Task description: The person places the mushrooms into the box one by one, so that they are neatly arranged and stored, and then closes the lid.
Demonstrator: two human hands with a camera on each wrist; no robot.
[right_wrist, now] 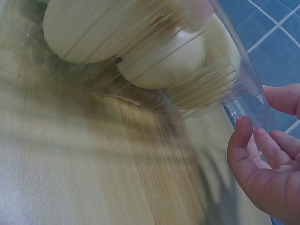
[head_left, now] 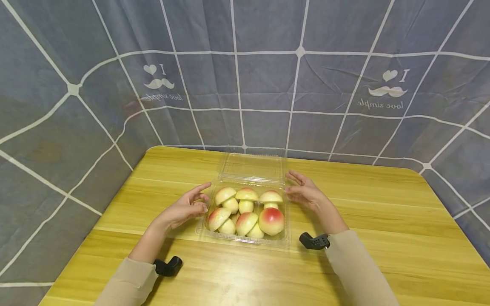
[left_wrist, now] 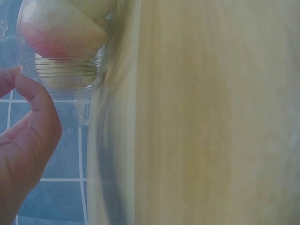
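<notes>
In the head view, a clear plastic clamshell container (head_left: 245, 241) sits mid-table with its lid (head_left: 253, 166) raised at the back. Several mushroom-shaped pieces (head_left: 246, 194) fill it in two rows, pale yellow with red-tinged caps; one at the front right (head_left: 272, 221) turns its red cap up. At the left side my left hand (head_left: 183, 211) pinches the rim between thumb and index finger. My right hand (head_left: 309, 193) holds the back right rim near the hinge. In the right wrist view its thumb (right_wrist: 243, 131) lies under the clear flange, fingertips across from it.
A wooden table (head_left: 383, 212) with rounded back corners carries the container. Behind and beside it hangs a grey-blue curtain (head_left: 268, 80) with white grid lines and mirrored lettering. Black wrist cameras (head_left: 168, 266) sit at both cuffs.
</notes>
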